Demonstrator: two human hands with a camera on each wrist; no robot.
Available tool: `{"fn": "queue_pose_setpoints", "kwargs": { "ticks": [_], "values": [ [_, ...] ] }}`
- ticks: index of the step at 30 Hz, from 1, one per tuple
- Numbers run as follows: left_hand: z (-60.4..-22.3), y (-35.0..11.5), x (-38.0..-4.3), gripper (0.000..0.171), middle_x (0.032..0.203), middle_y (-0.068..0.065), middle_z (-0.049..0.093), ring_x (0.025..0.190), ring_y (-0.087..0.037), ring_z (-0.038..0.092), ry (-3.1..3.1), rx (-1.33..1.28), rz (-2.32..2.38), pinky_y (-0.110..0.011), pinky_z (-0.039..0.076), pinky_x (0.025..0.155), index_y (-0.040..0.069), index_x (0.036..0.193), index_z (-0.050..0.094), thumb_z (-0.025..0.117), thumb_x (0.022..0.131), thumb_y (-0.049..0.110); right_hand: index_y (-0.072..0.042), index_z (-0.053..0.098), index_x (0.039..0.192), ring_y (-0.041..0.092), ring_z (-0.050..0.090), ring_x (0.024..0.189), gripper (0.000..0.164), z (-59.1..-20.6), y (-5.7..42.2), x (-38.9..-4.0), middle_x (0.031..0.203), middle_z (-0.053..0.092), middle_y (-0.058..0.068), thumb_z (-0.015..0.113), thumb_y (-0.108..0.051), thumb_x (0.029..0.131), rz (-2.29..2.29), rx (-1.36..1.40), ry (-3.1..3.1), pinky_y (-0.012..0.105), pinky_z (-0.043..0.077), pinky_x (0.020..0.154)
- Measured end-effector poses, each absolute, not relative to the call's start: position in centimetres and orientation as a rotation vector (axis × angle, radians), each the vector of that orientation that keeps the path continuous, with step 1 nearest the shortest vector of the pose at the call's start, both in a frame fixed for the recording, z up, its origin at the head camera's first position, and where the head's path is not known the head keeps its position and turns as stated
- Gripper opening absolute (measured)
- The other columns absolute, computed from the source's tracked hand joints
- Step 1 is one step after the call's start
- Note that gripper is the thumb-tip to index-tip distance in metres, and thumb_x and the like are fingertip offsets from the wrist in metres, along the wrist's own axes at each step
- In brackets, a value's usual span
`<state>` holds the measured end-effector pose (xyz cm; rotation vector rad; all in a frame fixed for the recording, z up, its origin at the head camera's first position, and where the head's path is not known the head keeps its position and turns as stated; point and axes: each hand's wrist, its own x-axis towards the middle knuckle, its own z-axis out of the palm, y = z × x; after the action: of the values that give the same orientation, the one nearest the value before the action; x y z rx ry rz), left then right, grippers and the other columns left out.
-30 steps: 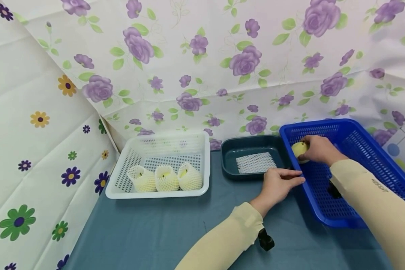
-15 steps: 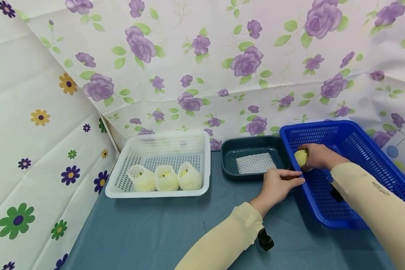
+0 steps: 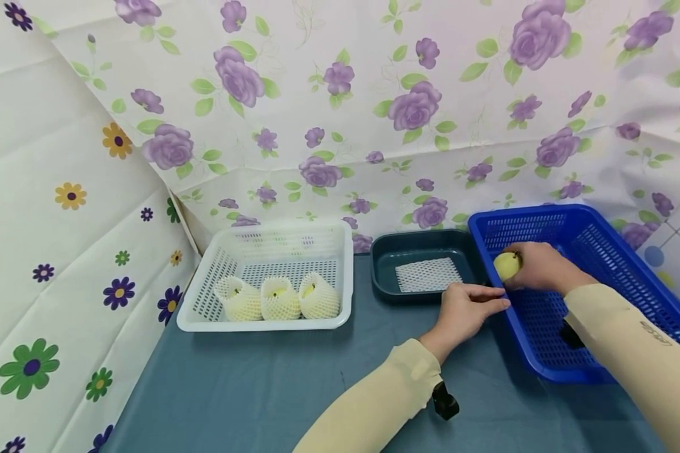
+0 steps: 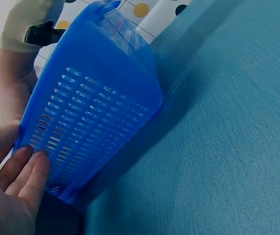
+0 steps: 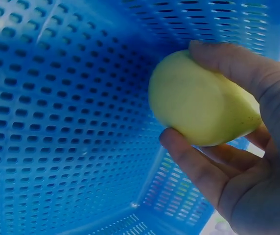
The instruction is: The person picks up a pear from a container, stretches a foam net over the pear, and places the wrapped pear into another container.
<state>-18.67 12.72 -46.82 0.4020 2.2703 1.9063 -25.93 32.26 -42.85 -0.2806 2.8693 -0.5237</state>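
Note:
My right hand (image 3: 544,267) grips a yellow-green pear (image 3: 507,266) by its sides, just inside the left wall of the blue basket (image 3: 595,220). In the right wrist view, thumb and fingers wrap the pear (image 5: 198,98), its rounded end facing the basket's perforated floor. My left hand (image 3: 464,311) pinches the basket's left rim. The left wrist view has the thumb at that rim and the fingers (image 4: 35,178) against the outer wall. Part of the pear is covered by the right hand.
Left of the blue basket, a dark green tray (image 3: 383,270) holds a flat white foam net (image 3: 429,275). Farther left, a white basket (image 3: 260,327) contains three pears in foam nets, one of them a netted pear (image 3: 280,301). A flowered sheet (image 3: 362,113) hangs behind.
The right hand has shifted the pear slightly nearer to me along the basket's left wall and tilted it. The left hand stays at the rim.

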Motion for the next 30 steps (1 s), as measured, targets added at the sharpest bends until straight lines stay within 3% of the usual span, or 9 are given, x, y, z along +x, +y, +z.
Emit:
{"fn": "queue_pose_setpoints", "kwargs": {
  "ticks": [16, 23, 30],
  "values": [
    [-46.2, 11.2, -19.1, 0.021, 0.094, 0.015, 0.070, 0.076, 0.007, 0.061, 2.331, 0.405, 1.845, -0.014, 0.051, 0.063, 0.024, 0.100, 0.074, 0.073, 0.081, 0.034, -0.004, 0.042, 0.137, 0.037, 0.059, 0.093, 0.096, -39.2, 31.9, -23.1, 0.115, 0.058, 0.027, 0.075, -0.060, 0.067, -0.713, -0.125, 3.022, 0.049, 0.049, 0.069],
    [-45.2, 8.8, -19.5, 0.023, 0.094, 0.009, 0.072, 0.079, 0.005, 0.064, 2.323, 0.347, 1.989, -0.015, 0.053, 0.067, 0.025, 0.103, 0.072, 0.074, 0.081, 0.028, -0.011, 0.040, 0.141, 0.039, 0.057, 0.101, 0.095, -38.6, 30.9, -21.7, 0.123, 0.054, 0.024, 0.071, -0.065, 0.068, -0.797, -0.121, 3.063, 0.056, 0.048, 0.078],
    [-44.5, 5.9, -19.7, 0.023, 0.092, 0.006, 0.072, 0.078, 0.003, 0.064, 2.459, 0.370, 2.050, -0.015, 0.052, 0.070, 0.023, 0.105, 0.072, 0.072, 0.083, 0.022, -0.017, 0.038, 0.143, 0.039, 0.058, 0.101, 0.094, -37.4, 28.5, -20.3, 0.128, 0.053, 0.022, 0.069, -0.066, 0.069, -0.871, -0.150, 3.095, 0.055, 0.050, 0.076]
  ]
}}
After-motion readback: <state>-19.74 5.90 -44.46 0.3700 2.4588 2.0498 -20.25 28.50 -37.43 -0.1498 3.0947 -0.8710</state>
